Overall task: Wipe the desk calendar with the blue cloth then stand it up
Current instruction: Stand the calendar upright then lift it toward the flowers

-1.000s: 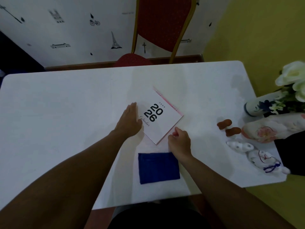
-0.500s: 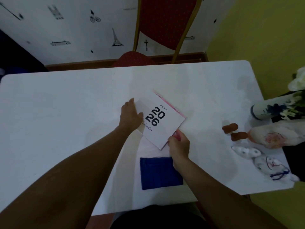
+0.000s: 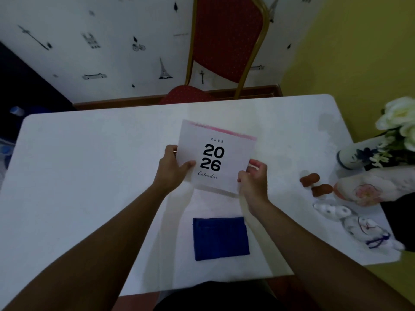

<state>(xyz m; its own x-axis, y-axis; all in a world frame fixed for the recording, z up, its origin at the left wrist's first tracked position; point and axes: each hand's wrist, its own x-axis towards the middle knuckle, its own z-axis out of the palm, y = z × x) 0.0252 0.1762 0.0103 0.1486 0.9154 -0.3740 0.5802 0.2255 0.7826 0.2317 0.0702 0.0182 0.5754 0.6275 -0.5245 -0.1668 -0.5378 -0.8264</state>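
The white desk calendar (image 3: 226, 133), printed "2026 Calendar" with a pink top edge, is held up off the white table (image 3: 89, 167), its front facing me. My left hand (image 3: 171, 169) grips its left edge, thumb on the front. My right hand (image 3: 253, 176) pinches its lower right corner. The folded blue cloth (image 3: 221, 238) lies flat on the table near the front edge, below the calendar and between my forearms; neither hand touches it.
At the table's right stand a blue-and-white vase (image 3: 354, 154) with white flowers (image 3: 402, 117), a floral dish (image 3: 368, 187), two brown pieces (image 3: 315, 184) and a white figurine (image 3: 359, 223). A red chair (image 3: 226, 48) stands behind the far edge.
Both hands took hold of the calendar, which lay tilted flat on the table, lifted it and turned it square with its front toward me. The cloth stayed put.
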